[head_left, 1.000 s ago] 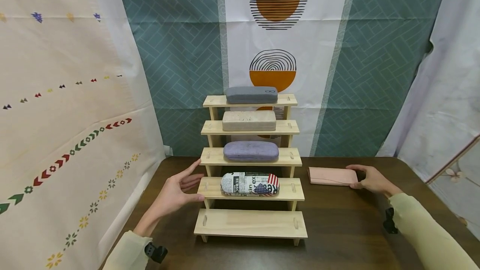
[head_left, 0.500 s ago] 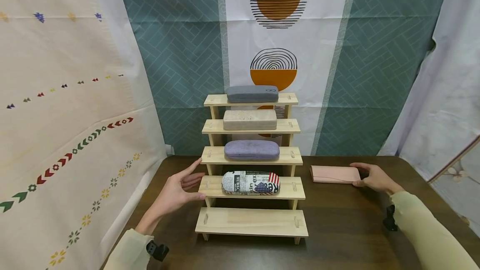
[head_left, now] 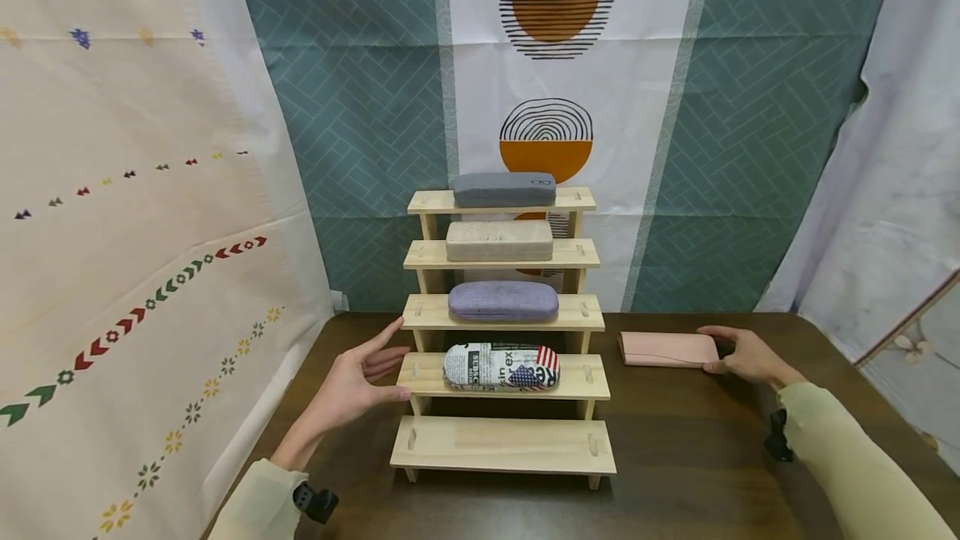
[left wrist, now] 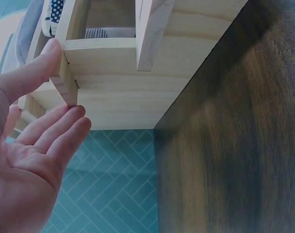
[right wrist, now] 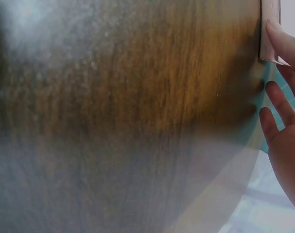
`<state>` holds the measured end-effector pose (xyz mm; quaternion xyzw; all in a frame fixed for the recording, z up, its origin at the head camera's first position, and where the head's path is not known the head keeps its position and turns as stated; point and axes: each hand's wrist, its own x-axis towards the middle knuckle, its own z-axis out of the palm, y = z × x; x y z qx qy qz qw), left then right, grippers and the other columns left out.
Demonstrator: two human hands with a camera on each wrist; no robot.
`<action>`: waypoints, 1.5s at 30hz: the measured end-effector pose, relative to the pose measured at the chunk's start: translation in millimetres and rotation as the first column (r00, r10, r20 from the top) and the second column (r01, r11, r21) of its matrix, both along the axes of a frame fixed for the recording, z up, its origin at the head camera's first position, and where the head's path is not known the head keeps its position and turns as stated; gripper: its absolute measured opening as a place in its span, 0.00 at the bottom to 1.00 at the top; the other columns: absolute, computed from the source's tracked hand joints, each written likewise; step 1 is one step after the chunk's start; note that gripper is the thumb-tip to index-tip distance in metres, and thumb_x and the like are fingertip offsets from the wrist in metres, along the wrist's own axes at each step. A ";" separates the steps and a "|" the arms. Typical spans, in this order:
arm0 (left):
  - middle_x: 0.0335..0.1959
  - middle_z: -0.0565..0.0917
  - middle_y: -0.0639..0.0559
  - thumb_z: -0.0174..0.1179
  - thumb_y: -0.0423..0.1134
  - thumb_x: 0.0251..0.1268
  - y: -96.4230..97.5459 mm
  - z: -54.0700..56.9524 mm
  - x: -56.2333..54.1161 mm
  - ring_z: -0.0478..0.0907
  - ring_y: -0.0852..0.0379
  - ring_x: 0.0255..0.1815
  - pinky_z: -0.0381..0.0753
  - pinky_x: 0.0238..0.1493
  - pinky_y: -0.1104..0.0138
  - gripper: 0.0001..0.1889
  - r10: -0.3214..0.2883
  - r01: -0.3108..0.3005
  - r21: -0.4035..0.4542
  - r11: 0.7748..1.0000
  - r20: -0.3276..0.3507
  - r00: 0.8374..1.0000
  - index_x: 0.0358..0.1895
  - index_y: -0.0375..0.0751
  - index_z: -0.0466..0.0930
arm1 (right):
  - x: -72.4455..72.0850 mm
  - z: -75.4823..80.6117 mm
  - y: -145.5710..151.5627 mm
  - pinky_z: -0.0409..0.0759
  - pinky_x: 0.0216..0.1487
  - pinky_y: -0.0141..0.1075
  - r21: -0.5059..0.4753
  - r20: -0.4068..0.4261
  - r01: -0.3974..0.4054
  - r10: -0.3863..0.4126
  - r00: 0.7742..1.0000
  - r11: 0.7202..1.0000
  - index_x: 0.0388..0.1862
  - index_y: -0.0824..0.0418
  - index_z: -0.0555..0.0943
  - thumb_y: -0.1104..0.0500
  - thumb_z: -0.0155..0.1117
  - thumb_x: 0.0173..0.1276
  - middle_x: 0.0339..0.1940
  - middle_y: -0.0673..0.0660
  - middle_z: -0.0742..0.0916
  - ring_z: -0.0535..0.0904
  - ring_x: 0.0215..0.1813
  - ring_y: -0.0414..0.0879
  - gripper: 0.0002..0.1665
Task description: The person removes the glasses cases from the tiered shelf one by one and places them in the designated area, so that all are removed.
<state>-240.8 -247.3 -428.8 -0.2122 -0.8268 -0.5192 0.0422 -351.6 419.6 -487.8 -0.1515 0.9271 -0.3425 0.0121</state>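
A pink glasses case (head_left: pixel 669 349) lies on the table to the right of a stepped wooden display rack (head_left: pixel 502 447). My right hand (head_left: pixel 746 355) grips its right end between thumb and index finger; the right wrist view shows the case's end (right wrist: pixel 269 34) at the edge, other fingers spread beneath. My left hand (head_left: pixel 348 382) holds the rack's left side, thumb and fingertips at opposite edges of a shelf end (left wrist: pixel 67 85). On the rack's steps sit a newspaper-print case (head_left: pixel 501 367), a purple case (head_left: pixel 503 301), a beige case (head_left: pixel 499 241) and a grey case (head_left: pixel 505 190).
The lowest step shows bare wood. A dark brown table (head_left: pixel 690 465) carries the rack, with its rounded corner at the far right. Patterned cloths (head_left: pixel 352 132) hang behind and on both sides. Each wrist wears a small black camera (head_left: pixel 313 503).
Almost nothing differs; the whole scene shifts slightly with the head camera. Both hands keep their places on the rack and the pink glasses case.
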 end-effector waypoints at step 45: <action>0.68 0.78 0.32 0.83 0.31 0.52 -2.1 -2.5 -2.8 0.78 0.37 0.68 0.81 0.64 0.54 0.56 -0.017 0.017 0.001 1.000 -0.005 1.000 0.84 0.54 0.61 | 145.9 75.1 -120.6 0.84 0.50 0.51 0.066 -0.398 -0.021 0.046 0.916 0.998 0.67 0.59 0.82 0.60 0.89 0.53 0.59 0.53 0.87 0.83 0.53 0.52 0.41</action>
